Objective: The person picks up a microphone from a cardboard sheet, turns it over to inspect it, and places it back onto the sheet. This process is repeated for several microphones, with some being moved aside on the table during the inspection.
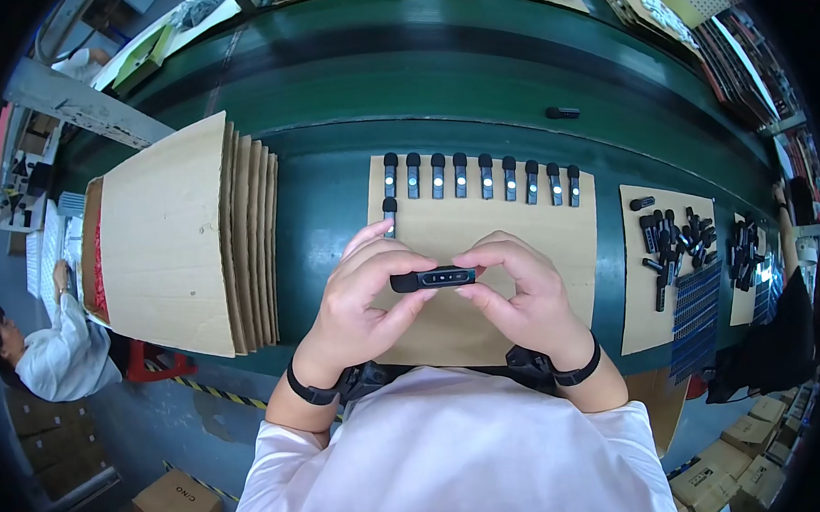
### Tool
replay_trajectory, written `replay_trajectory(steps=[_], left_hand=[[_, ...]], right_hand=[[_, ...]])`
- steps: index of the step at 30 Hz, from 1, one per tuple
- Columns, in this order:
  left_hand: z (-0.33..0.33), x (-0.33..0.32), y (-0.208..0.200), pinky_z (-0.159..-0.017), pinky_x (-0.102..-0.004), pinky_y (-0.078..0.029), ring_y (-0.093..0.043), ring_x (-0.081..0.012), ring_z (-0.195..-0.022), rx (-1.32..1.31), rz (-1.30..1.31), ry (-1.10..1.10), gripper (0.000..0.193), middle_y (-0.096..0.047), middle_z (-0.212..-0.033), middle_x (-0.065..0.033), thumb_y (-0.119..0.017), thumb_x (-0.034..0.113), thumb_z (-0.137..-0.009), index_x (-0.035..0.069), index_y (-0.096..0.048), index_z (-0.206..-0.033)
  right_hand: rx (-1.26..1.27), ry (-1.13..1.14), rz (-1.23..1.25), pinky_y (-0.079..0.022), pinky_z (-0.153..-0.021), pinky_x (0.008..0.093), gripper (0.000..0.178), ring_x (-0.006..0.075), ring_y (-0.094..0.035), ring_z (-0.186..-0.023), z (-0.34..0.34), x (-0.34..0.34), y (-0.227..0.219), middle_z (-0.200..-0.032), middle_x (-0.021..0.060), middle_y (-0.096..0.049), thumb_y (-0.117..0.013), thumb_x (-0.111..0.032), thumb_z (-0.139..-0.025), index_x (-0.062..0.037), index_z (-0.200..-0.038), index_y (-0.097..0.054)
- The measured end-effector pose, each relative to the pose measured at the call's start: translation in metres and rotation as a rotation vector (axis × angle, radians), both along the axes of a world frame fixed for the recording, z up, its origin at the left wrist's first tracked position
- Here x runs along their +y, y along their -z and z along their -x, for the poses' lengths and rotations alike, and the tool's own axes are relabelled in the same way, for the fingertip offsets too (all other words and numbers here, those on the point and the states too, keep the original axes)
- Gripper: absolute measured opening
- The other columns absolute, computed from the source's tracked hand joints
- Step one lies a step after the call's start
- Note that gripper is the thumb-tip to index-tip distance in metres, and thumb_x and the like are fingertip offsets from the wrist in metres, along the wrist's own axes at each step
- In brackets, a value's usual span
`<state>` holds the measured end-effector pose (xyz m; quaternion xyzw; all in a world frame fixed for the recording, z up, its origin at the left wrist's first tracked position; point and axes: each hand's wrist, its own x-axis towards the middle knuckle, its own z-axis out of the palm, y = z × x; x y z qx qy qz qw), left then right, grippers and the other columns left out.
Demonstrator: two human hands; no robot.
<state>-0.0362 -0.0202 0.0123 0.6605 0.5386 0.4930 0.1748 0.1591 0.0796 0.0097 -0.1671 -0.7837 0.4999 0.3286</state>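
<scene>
While both hands [357, 290] [531, 288] arch, they pinch a device [448, 277].

Over on the left of the frame, I see big brown cardboard sheets [165, 234] stood on edge in a thick row, and past them a co-worker in a pale top [66, 358] sits with one arm stretched forward. A red stool [171, 364] is just beside that person, near yellow-and-black floor tape [222, 394]. A carton [175, 499] rests on the floor at the lower left. A scuffed metal beam [84, 104] crosses the upper left, close to a green tray [144, 61]. At the far right there's somebody in dark clothing [777, 335], with brown boxes [723, 467] heaped at the lower right.
</scene>
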Motion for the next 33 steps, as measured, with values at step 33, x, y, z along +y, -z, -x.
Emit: replay_trajectory(steps=[33], left_hand=[[0.002, -0.033, 0.068, -0.089, -0.0404, -0.043, -0.059, -0.0274, -0.102, 0.466, 0.277, -0.143, 0.027, -0.064, -0.106, -0.0086, -0.076, 0.014, -0.074, 0.006, -0.066, -0.097]], right_hand=[[-0.297, 0.091, -0.405, -0.053, -0.081, 0.0406, 0.027, 0.0303, -0.064, -0.096, 0.051, 0.014, 0.063, -0.107, 0.0122, -0.062, -0.067, 0.002, -0.078, -0.0035, -0.103, -0.06]])
